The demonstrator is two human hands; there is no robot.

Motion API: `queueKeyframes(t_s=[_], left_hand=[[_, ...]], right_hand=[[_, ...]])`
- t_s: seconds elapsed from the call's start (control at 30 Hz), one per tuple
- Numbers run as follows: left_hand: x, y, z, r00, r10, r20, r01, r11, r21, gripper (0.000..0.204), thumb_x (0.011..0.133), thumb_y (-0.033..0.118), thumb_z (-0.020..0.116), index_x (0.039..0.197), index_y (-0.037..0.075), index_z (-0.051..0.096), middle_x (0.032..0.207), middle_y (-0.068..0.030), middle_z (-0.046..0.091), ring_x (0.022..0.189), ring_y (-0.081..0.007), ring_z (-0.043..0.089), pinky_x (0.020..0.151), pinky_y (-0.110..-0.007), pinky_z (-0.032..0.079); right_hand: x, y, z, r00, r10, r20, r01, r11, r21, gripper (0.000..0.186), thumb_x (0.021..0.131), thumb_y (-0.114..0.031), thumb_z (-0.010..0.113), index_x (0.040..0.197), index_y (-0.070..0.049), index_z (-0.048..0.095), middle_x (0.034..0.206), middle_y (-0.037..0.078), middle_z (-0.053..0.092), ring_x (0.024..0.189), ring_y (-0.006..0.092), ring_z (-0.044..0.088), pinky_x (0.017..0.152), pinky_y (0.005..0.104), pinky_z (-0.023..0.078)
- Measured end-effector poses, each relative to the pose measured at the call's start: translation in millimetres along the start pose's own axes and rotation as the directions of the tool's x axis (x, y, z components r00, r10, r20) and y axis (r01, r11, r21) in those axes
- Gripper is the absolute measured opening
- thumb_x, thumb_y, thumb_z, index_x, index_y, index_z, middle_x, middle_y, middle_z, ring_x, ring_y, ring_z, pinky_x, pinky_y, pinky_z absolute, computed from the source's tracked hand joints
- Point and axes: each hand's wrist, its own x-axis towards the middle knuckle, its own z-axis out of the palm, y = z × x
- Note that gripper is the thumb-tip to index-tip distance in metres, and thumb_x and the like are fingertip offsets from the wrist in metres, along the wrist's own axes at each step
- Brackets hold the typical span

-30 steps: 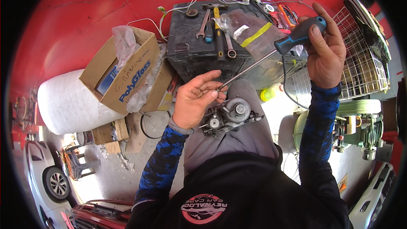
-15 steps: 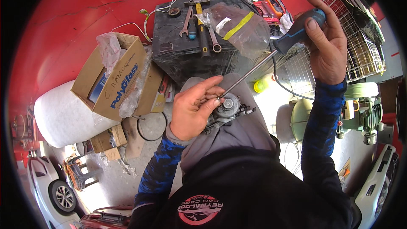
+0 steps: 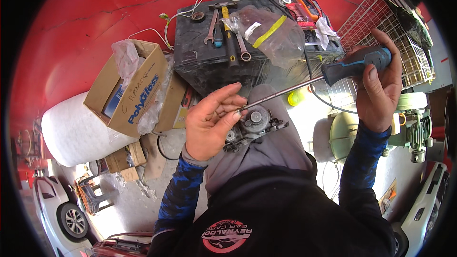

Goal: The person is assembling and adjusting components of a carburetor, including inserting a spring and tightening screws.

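My right hand (image 3: 381, 88) is wrapped round the black-and-blue handle of a long screwdriver (image 3: 290, 89), its shank slanting down to the left. At the far end of the shank, the thumb and fingers of my left hand (image 3: 207, 126) pinch together at the tip; whatever small thing may sit there is too hidden to name. Just below and right of those fingers, a grey metal part like a carburetor (image 3: 256, 120), with a round cap, rests on my lap. The screwdriver's tip is above its left side, apart from the round cap.
Ahead stands a black-wrapped box (image 3: 195, 47) bearing a hammer (image 3: 230, 35), wrenches (image 3: 212, 28) and a plastic bag (image 3: 271, 33). An open cardboard box (image 3: 135, 100) is at left. A wire basket (image 3: 404, 47) and a green machine (image 3: 345, 138) stand at right.
My right hand has moved right and down, so the screwdriver lies flatter. The left hand has shifted slightly left with the tip, uncovering more of the metal part.
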Motion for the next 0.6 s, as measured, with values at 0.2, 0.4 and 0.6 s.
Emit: queueKeyframes(t_s=[0.2,0.4,0.6], left_hand=[[-10,-2,13,0.989,-0.111,-0.098,0.108,0.993,-0.035,0.033,0.09,-0.009,0.069,0.122,-0.007,0.063,0.121,-0.0142,0.063,0.103,-0.019,0.069,0.091,-0.032,0.058],[-43,-18,35,0.987,0.137,-0.084,-0.076,0.861,0.503,0.013,0.087,0.0,0.077,0.1,-0.001,0.073,0.105,-0.0108,0.065,0.091,-0.0171,0.065,0.077,-0.028,0.053],[-70,-45,46,0.983,0.169,0.073,-0.167,0.655,0.737,0.023,0.087,0.008,0.078,0.109,0.003,0.075,0.096,-0.0095,0.064,0.07,-0.0232,0.066,0.064,-0.034,0.054]], right_hand=[[-12,-1,-30,0.997,0.054,0.054,-0.059,0.993,0.105,0.069,0.092,-0.018,0.073,0.148,0.004,0.039,0.114,0.02,0.067,0.098,0.0263,0.069,0.078,0.0366,0.06],[-48,0,-51,0.997,0.018,0.081,-0.024,0.997,0.073,0.077,0.092,-0.022,0.076,0.153,0.0,0.034,0.122,0.025,0.063,0.114,0.0305,0.062,0.101,0.0442,0.052],[-78,-1,-48,0.995,0.003,0.101,-0.003,1.0,0.001,0.079,0.087,-0.018,0.081,0.15,0.002,0.038,0.118,0.023,0.064,0.106,0.0291,0.064,0.091,0.0421,0.056]])
